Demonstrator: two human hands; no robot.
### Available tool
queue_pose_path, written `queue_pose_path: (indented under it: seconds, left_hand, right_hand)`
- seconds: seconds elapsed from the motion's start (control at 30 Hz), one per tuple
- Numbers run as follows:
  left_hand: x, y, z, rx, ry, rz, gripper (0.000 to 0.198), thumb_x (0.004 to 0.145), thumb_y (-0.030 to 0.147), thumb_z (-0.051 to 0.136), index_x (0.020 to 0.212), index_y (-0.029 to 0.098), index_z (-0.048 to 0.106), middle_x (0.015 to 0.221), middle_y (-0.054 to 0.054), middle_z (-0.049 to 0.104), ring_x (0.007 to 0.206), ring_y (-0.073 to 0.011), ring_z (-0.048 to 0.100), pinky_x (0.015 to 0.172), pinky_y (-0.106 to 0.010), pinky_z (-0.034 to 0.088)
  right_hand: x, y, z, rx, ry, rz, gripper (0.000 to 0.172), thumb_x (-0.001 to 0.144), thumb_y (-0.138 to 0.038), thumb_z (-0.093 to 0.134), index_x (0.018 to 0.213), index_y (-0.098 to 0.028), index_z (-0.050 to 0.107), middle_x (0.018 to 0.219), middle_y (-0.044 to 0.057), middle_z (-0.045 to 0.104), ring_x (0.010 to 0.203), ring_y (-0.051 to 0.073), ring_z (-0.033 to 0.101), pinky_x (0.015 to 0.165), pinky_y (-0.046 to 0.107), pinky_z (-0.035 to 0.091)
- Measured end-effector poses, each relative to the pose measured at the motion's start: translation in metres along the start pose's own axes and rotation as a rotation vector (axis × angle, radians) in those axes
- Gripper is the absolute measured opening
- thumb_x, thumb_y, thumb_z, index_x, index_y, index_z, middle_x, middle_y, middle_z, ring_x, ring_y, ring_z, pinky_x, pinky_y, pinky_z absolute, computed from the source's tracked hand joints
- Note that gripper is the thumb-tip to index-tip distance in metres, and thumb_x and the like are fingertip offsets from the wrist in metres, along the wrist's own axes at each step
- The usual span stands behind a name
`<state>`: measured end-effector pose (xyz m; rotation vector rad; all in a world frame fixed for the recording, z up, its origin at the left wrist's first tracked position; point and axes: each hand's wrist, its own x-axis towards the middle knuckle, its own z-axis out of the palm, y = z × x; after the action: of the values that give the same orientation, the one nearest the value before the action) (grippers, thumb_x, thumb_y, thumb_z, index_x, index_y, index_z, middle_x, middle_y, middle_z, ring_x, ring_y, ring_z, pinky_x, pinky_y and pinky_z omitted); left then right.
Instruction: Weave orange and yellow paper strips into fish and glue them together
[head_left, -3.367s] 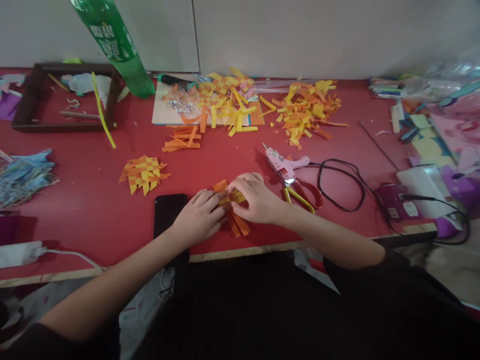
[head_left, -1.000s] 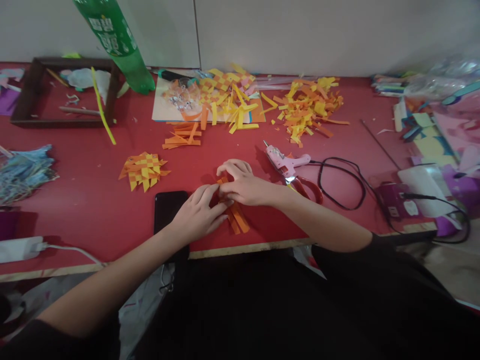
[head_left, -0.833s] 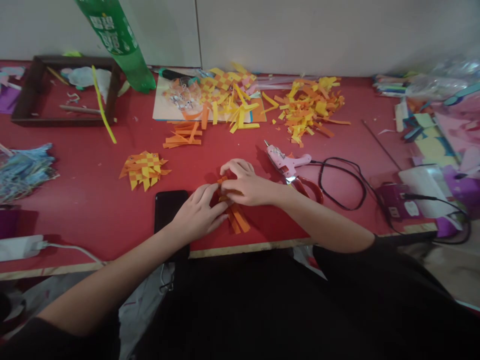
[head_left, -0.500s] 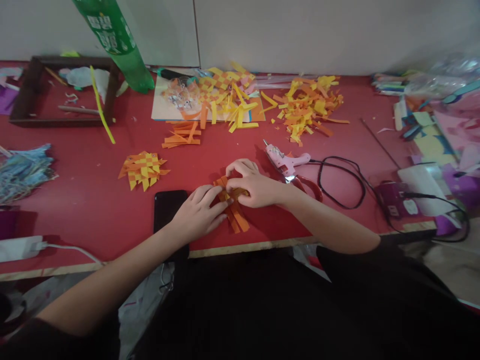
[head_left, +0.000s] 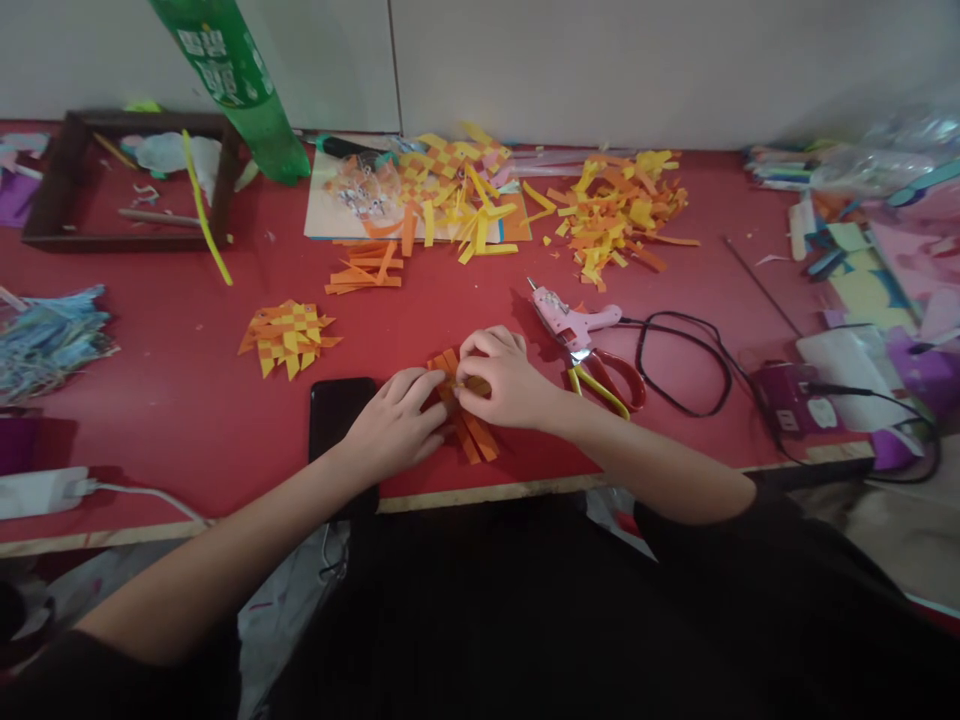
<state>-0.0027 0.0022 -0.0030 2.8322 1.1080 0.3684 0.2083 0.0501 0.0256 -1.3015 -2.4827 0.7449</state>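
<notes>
Orange paper strips (head_left: pixel 474 436) lie crossed on the red table near its front edge, partly covered by both hands. My left hand (head_left: pixel 401 415) rests on their left side with its fingers closed down on them. My right hand (head_left: pixel 499 380) is curled over the upper right of the strips, thumb and fingers pinched on the paper. A bit of yellow shows beneath the right fingers; the hands hide the middle of the weave. Left of them lies a woven orange and yellow paper fish (head_left: pixel 289 337). A black phone (head_left: pixel 337 415) sits partly under my left forearm.
A pink glue gun (head_left: pixel 574 318) with a black cord and pliers (head_left: pixel 630 385) lie right of my hands. Behind are strip piles (head_left: pixel 622 215), orange strips (head_left: pixel 367 270), a green bottle (head_left: pixel 240 90) and a wooden tray (head_left: pixel 120 243). A purple box (head_left: pixel 784 395) stands at right.
My right hand has shifted slightly right and down, its fingers drawing closer together. The pliers' yellow handle now shows beside the forearm. My left hand stays nearly in place.
</notes>
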Motion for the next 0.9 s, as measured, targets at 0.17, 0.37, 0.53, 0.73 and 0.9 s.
queue_pose_path:
  seconds: [0.17, 0.37, 0.53, 0.73, 0.9]
  left_hand:
    - [0.002, 0.001, -0.003, -0.006, -0.001, 0.024, 0.022, 0.095, 0.029, 0.056, 0.105, 0.017, 0.071, 0.132, -0.013, 0.062, 0.118, -0.0336, 0.052, 0.099, -0.049, 0.051]
    - [0.005, 0.0, -0.005, -0.017, -0.002, 0.034, 0.027, 0.096, 0.03, 0.054, 0.113, 0.016, 0.07, 0.13, -0.012, 0.065, 0.118, -0.0332, 0.055, 0.1, -0.049, 0.05]
    - [0.005, 0.0, -0.004, -0.023, -0.004, 0.034, 0.024, 0.094, 0.028, 0.056, 0.109, 0.016, 0.071, 0.127, -0.014, 0.066, 0.119, -0.0332, 0.055, 0.1, -0.05, 0.05]
    - [0.005, 0.001, -0.004, -0.039, -0.002, 0.023, 0.029, 0.097, 0.031, 0.054, 0.117, 0.017, 0.069, 0.128, -0.014, 0.066, 0.119, -0.0322, 0.055, 0.102, -0.049, 0.048]
    - [0.004, 0.0, -0.003, -0.058, -0.005, 0.02, 0.032, 0.097, 0.032, 0.055, 0.122, 0.017, 0.068, 0.132, -0.013, 0.065, 0.12, -0.0314, 0.055, 0.103, -0.049, 0.047]
  right_hand:
    - [-0.004, 0.008, -0.005, -0.005, 0.025, 0.061, 0.01, 0.082, -0.026, 0.061, 0.074, -0.02, 0.062, 0.101, 0.005, 0.06, 0.105, 0.024, 0.046, 0.088, 0.042, 0.028]
    - [-0.004, 0.011, -0.005, 0.027, 0.013, 0.115, 0.009, 0.081, -0.027, 0.063, 0.075, -0.02, 0.064, 0.1, 0.005, 0.061, 0.105, 0.024, 0.049, 0.089, 0.042, 0.03]
    - [-0.001, 0.006, -0.003, 0.056, -0.01, 0.125, 0.016, 0.082, -0.035, 0.068, 0.074, -0.021, 0.065, 0.102, 0.005, 0.063, 0.106, 0.025, 0.048, 0.089, 0.042, 0.03]
    - [-0.001, 0.008, -0.005, 0.057, -0.025, 0.138, 0.015, 0.084, -0.034, 0.069, 0.076, -0.021, 0.067, 0.103, 0.004, 0.064, 0.109, 0.024, 0.048, 0.091, 0.042, 0.03]
    - [-0.003, 0.015, -0.006, 0.022, -0.009, 0.16, 0.017, 0.085, -0.033, 0.068, 0.074, -0.021, 0.066, 0.101, 0.005, 0.062, 0.107, 0.026, 0.049, 0.09, 0.044, 0.031]
